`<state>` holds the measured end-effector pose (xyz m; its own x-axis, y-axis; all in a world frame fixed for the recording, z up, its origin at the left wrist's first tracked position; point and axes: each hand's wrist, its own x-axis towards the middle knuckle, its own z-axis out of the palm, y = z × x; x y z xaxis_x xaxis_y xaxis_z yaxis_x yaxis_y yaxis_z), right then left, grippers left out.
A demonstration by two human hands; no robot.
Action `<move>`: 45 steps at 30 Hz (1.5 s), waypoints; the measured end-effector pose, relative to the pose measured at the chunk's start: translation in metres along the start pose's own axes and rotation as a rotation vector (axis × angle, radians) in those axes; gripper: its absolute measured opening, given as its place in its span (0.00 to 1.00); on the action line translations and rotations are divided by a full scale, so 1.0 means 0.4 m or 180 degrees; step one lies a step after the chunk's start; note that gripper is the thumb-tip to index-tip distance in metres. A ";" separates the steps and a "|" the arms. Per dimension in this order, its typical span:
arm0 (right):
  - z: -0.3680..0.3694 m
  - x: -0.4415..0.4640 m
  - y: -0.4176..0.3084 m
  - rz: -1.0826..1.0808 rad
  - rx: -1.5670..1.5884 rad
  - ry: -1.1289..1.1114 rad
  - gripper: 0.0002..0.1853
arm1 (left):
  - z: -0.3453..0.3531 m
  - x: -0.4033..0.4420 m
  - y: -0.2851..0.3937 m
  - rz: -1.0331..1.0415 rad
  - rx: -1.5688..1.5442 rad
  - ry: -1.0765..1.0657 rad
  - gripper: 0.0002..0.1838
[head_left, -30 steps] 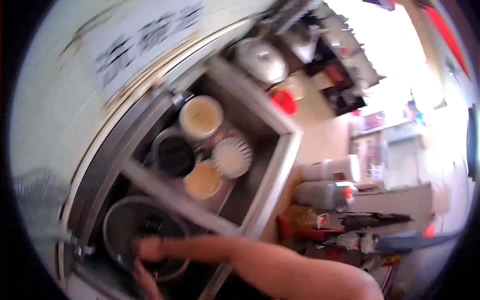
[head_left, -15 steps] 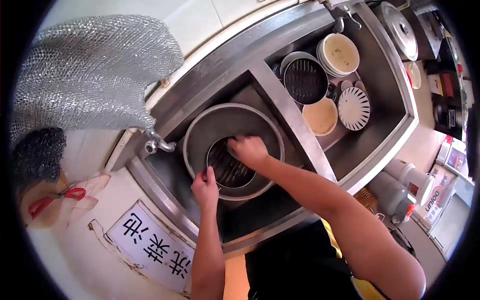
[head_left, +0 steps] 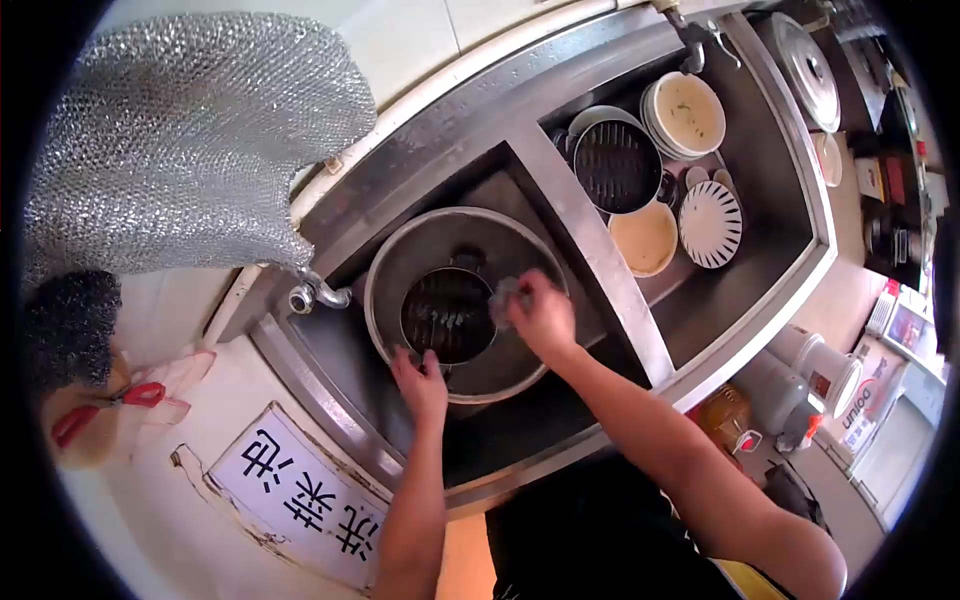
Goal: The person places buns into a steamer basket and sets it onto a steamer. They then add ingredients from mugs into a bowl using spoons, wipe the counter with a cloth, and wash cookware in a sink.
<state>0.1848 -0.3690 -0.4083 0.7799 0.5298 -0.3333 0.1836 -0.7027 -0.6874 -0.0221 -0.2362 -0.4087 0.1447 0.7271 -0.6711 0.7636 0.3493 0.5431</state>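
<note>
A black two-handled pan (head_left: 440, 310) with a ridged bottom rests inside a large round metal basin (head_left: 385, 270). The basin stands in the left compartment of the steel sink. At the pan's near edge, the fingers and thumb of my left hand (head_left: 422, 388) close on its rim. My right hand (head_left: 545, 315) pinches a greyish mesh scouring pad (head_left: 506, 300) just past the pan's right side, over the basin. A few pale glints show on the pan's bottom.
The right sink compartment holds another ridged black pan (head_left: 617, 168), stacked bowls (head_left: 688, 115), a cream bowl (head_left: 643, 240) and a striped dish (head_left: 711, 225). A tap (head_left: 318, 292) juts over the left sink edge. A steel divider (head_left: 590, 240) separates the compartments.
My right hand has moved right and off the pan's inside, so the scouring pad now shows. The pan has shifted slightly up and left, and its far handle is visible.
</note>
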 end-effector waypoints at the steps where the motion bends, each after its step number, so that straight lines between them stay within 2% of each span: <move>1: -0.009 -0.016 0.008 0.0421 0.0213 0.0219 0.15 | 0.004 -0.036 0.008 0.1174 0.0991 0.0478 0.31; 2: 0.005 -0.025 0.022 0.0433 0.0211 0.0204 0.15 | 0.007 -0.066 0.024 0.2362 0.2001 0.0931 0.39; 3: 0.031 -0.030 0.046 0.0111 -0.0235 0.0157 0.16 | 0.013 -0.080 0.042 0.2359 0.2011 0.0915 0.39; 4: 0.059 -0.037 0.069 -0.0218 -0.0679 0.0108 0.18 | 0.022 -0.085 0.064 0.2440 0.2634 0.0175 0.44; 5: 0.107 -0.052 0.090 -0.0216 -0.0677 0.0108 0.18 | 0.032 -0.078 0.080 0.2490 0.3230 -0.0577 0.49; 6: 0.169 -0.060 0.111 -0.0299 -0.1130 -0.0230 0.18 | 0.077 -0.003 0.024 0.2622 0.3386 0.0055 0.48; 7: 0.201 -0.063 0.116 -0.0353 -0.1586 -0.0565 0.19 | 0.101 0.050 -0.021 0.2638 0.3385 0.0066 0.48; 8: 0.171 -0.064 0.084 -0.0647 -0.1646 -0.0970 0.17 | 0.114 0.095 -0.058 0.2616 0.3315 0.0198 0.48; 9: 0.154 -0.054 0.085 -0.0630 -0.1624 -0.0957 0.17 | 0.113 0.104 -0.041 0.2591 0.3255 0.0327 0.49; 11: 0.106 -0.026 0.104 -0.0245 -0.1053 -0.1727 0.18 | 0.094 0.072 -0.010 0.2469 0.3157 0.0240 0.50; 12: 0.105 -0.022 0.113 -0.0250 -0.1031 -0.1711 0.18 | 0.082 0.056 0.007 0.2476 0.2980 0.0085 0.46; 14: 0.118 -0.013 0.123 -0.0364 0.0361 -0.0744 0.18 | 0.039 0.039 0.041 0.2507 0.2841 -0.0071 0.43; 15: 0.105 -0.011 0.086 -0.0351 0.0392 -0.0718 0.18 | 0.003 0.041 0.057 0.1501 0.2231 -0.0566 0.38; 16: 0.097 -0.025 0.042 -0.0256 0.1242 -0.0986 0.21 | -0.028 0.032 0.067 0.0478 0.1595 -0.1024 0.33; 17: 0.078 -0.035 -0.019 -0.0168 0.2094 -0.1245 0.23 | -0.055 0.001 0.099 0.0386 0.0642 -0.0959 0.28; 19: 0.054 -0.072 -0.147 -0.0300 0.2949 -0.1090 0.25 | -0.089 -0.032 0.132 0.0190 -0.1156 -0.1121 0.31; 20: 0.069 -0.091 -0.173 -0.0651 0.2774 -0.1256 0.26 | -0.106 -0.048 0.148 0.0203 -0.1130 -0.1110 0.31; 21: 0.085 -0.106 -0.193 -0.0994 0.2594 -0.1417 0.27 | -0.125 -0.065 0.163 -0.0073 -0.1646 -0.0946 0.33; 22: 0.103 -0.109 -0.210 -0.1366 0.2272 -0.1181 0.24 | -0.142 -0.075 0.167 -0.0347 -0.2159 -0.0771 0.36; 23: 0.124 -0.095 -0.209 -0.1369 0.2305 -0.1173 0.24 | -0.162 -0.082 0.158 -0.0334 -0.2132 -0.0757 0.36; 25: 0.161 -0.024 -0.191 -0.1303 0.1520 -0.0108 0.21 | -0.200 -0.097 0.136 -0.0312 -0.2481 -0.1399 0.42; 26: 0.158 0.013 -0.188 -0.0808 0.1577 -0.0225 0.18 | -0.207 -0.101 0.123 -0.0362 -0.2460 -0.1416 0.47; 27: 0.162 0.046 -0.179 -0.0638 0.1432 -0.0337 0.19 | -0.200 -0.115 0.132 -0.0366 -0.2456 -0.1401 0.47; 29: 0.147 -0.009 -0.192 -0.0991 0.1551 -0.0400 0.21 | -0.174 -0.134 0.157 -0.0551 -0.2780 -0.1077 0.46; 31: 0.104 -0.097 -0.205 -0.1693 0.1668 -0.0858 0.22 | -0.188 -0.092 0.100 -0.0569 -0.2915 -0.1168 0.45; 32: 0.076 -0.112 -0.219 -0.2051 0.1843 -0.0942 0.19 | -0.186 -0.091 0.110 -0.0552 -0.2839 -0.1376 0.44; 33: 0.083 -0.091 -0.209 -0.2054 0.1843 -0.0950 0.19 | -0.184 -0.094 0.118 -0.0540 -0.2748 -0.1576 0.42; 35: 0.119 -0.005 -0.179 -0.1277 0.1390 -0.0309 0.18 | -0.178 -0.120 0.107 -0.0683 -0.2888 -0.1386 0.44; 36: 0.133 0.039 -0.183 -0.0637 0.1233 0.0013 0.17 | -0.180 -0.119 0.095 -0.0619 -0.2781 -0.1518 0.43; 37: 0.135 0.031 -0.188 -0.0635 0.1248 0.0025 0.17 | -0.180 -0.113 0.089 -0.0543 -0.2671 -0.1660 0.43; 38: 0.133 0.009 -0.198 -0.0760 0.1431 -0.0122 0.18 | -0.155 -0.136 0.140 -0.0621 -0.2682 -0.1291 0.41; 39: 0.129 -0.022 -0.206 -0.0888 0.1601 -0.0288 0.18 | -0.159 -0.129 0.134 -0.0631 -0.2678 -0.1300 0.41; 40: 0.120 -0.068 -0.212 -0.1443 0.1635 -0.0246 0.18 | -0.166 -0.115 0.114 -0.0621 -0.2688 -0.1406 0.41; 41: 0.070 -0.086 -0.228 -0.1709 0.1714 -0.0953 0.17 | -0.176 -0.094 0.087 -0.0606 -0.2701 -0.1515 0.41; 43: 0.092 -0.033 -0.198 -0.1973 0.1327 -0.0590 0.16 | -0.193 -0.092 0.056 -0.0541 -0.2574 -0.1745 0.43; 44: 0.136 0.014 -0.182 -0.1289 0.0973 -0.0287 0.15 | -0.175 -0.129 0.123 -0.0594 -0.2570 -0.1628 0.41; 45: 0.130 0.059 -0.207 -0.0620 0.1333 0.0303 0.14 | -0.158 -0.147 0.163 -0.0635 -0.2566 -0.1508 0.40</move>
<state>0.1571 -0.2736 -0.3927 0.8098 0.5732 -0.1250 0.0900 -0.3319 -0.9390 -0.0206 -0.2188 -0.3017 0.4334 0.3571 -0.8274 0.1639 0.8716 0.4620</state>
